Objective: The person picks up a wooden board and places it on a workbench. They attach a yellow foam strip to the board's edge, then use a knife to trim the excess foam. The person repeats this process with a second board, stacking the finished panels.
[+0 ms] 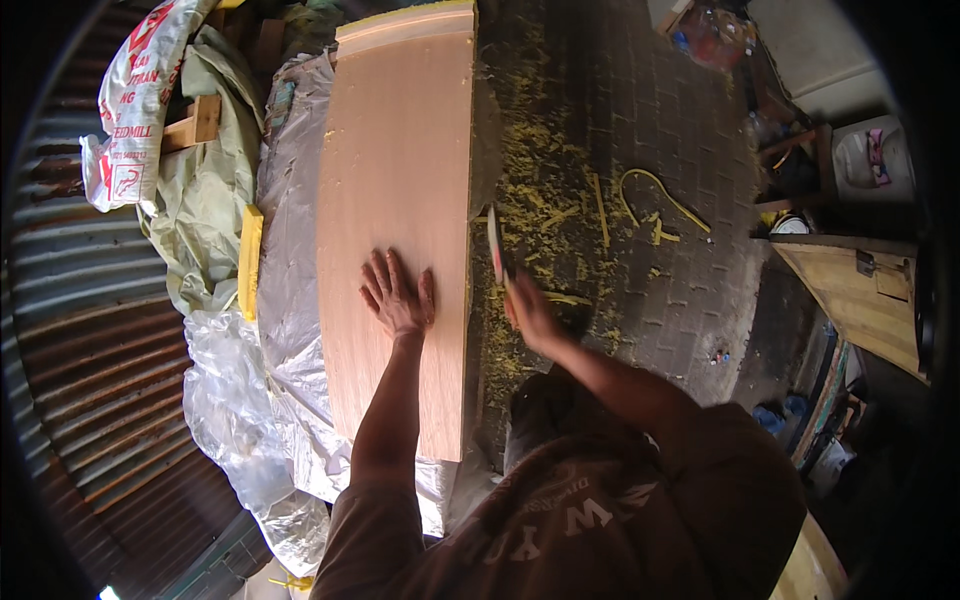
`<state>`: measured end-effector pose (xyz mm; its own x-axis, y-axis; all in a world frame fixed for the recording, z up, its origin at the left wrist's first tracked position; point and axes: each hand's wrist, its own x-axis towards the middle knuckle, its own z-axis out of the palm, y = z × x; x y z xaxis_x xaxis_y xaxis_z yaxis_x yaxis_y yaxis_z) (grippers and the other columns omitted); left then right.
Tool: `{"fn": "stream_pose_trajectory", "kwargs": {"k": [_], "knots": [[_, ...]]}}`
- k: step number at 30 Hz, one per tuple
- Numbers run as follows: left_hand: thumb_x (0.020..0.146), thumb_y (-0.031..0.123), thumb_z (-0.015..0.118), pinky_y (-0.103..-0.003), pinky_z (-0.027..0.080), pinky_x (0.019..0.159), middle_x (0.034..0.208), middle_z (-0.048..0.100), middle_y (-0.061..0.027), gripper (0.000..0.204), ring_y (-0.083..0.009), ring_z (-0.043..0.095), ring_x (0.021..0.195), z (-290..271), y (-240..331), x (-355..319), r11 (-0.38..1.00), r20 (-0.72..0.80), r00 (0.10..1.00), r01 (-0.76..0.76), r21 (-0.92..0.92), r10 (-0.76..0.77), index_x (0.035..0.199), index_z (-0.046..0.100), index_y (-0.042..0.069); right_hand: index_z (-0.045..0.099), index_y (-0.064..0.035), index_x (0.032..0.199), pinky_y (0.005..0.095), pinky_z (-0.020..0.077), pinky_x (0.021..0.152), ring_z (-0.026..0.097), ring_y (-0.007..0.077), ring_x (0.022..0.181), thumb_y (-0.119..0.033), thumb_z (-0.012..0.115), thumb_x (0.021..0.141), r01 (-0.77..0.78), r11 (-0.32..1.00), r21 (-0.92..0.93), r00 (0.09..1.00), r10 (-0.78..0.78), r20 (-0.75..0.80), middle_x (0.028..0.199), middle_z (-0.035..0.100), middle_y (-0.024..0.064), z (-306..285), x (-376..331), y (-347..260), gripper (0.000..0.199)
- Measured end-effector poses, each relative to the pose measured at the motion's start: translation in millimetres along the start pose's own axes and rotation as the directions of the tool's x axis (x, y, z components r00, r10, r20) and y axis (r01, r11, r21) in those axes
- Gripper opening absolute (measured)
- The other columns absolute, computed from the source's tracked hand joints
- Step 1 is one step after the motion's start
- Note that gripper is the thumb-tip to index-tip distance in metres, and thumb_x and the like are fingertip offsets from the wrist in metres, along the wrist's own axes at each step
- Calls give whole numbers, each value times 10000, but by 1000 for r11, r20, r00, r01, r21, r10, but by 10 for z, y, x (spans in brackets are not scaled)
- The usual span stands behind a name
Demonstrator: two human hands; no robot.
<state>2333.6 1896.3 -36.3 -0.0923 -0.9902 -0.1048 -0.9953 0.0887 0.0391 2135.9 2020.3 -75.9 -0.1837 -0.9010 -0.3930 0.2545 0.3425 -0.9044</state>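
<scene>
My left hand lies flat on a long wood-brown panel, fingers spread, with nothing in it. Yellow material shows along the panel's far end and in bits on its right edge. Beside that right edge, my right hand is closed round the handle of a knife-like cutting tool. Its narrow pale blade has a red mark and points away from me, close to the panel's side. The fingers are slightly blurred, and I cannot tell whether the blade touches the edge.
Yellow shavings and curled yellow strips litter the paved floor to the right. Plastic sheeting, a yellow block and a white printed sack lie left, by corrugated metal. A wooden cabinet stands at right.
</scene>
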Motion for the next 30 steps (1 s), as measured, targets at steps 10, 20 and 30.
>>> {"fn": "stream_pose_trajectory", "kwargs": {"k": [10, 20, 30], "knots": [[965, 603, 420, -516, 61, 1230, 1666, 152, -98, 777, -340, 100, 1532, 82, 20, 14, 1000, -89, 996, -16, -8, 15, 1583, 258, 162, 392, -143, 1527, 336, 448, 611, 502, 145, 627, -238, 435, 1071, 30, 995, -90, 978, -11, 207, 707, 475, 42, 479, -1911, 685, 467], [974, 615, 397, -608, 64, 1196, 1660, 146, -140, 780, -416, 87, 1520, 218, -994, -1651, 1000, 0, 1000, -18, 24, 18, 1601, 199, 196, 407, -75, 1482, 317, 483, 556, 578, 151, 607, -431, 435, 1061, 42, 995, 87, 994, -33, -105, 709, 582, 41, -1, 396, -282, 552], [972, 544, 427, -598, 93, 1189, 1656, 172, -137, 739, -409, 123, 1514, 190, -1202, -2020, 1000, -110, 994, -2, 28, 5, 1592, 240, 189, 415, -105, 1470, 344, 465, 663, 527, 166, 669, -290, 345, 1086, -71, 996, -59, 968, 84, 237, 766, 531, 75, 830, -3226, 1702, 431]]}}
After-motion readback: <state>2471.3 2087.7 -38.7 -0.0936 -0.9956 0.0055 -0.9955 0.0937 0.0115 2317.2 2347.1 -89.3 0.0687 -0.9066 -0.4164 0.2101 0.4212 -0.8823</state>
